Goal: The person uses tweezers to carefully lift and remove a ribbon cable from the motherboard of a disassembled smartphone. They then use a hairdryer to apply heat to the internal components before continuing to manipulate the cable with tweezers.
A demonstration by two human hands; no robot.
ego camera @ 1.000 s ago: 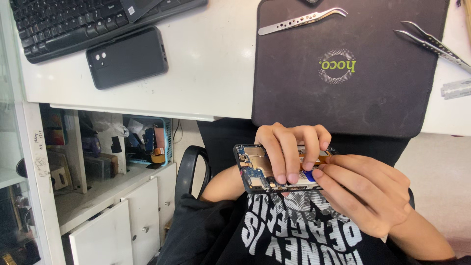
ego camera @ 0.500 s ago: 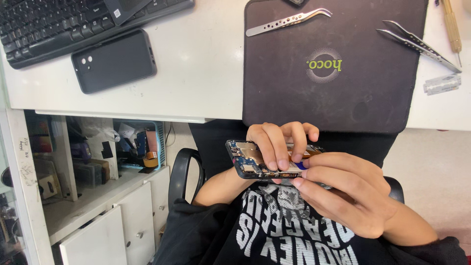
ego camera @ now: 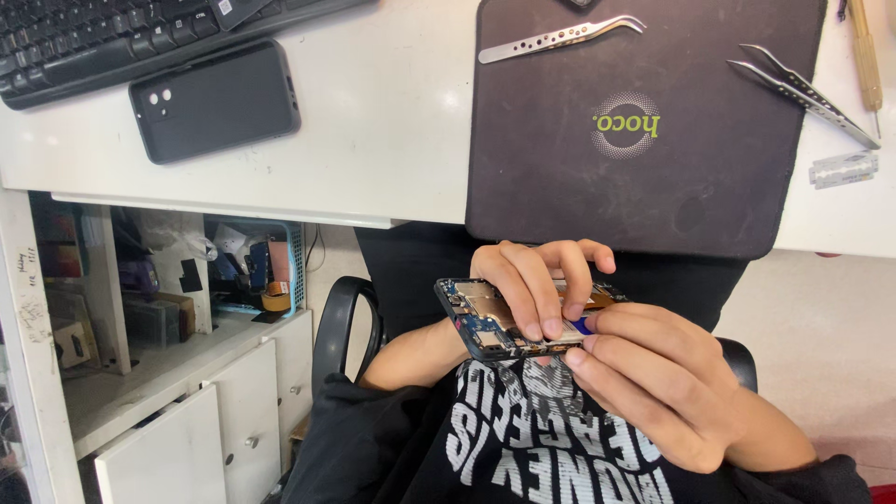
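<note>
An opened phone body [ego camera: 476, 317] with its circuit board and metal shields showing is held over my lap, below the desk edge. My left hand [ego camera: 537, 285] wraps over its top, fingertips pressed along the near edge. My right hand [ego camera: 653, 383] pinches the same phone at its right end, where a small blue part shows between the fingers. Most of the phone is hidden under both hands.
On the white desk [ego camera: 392, 121] lie a dark work mat [ego camera: 644, 177], a curved tweezer [ego camera: 560, 37], pointed tweezers [ego camera: 803, 93], a razor blade [ego camera: 843, 169], a wooden-handled tool [ego camera: 864, 51], a black phone [ego camera: 215, 100] and a keyboard [ego camera: 112, 37]. A cabinet with cluttered shelves [ego camera: 159, 373] stands left.
The view has shifted slightly; both hands stay on the opened phone, with the fingers moved a little along its edge.
</note>
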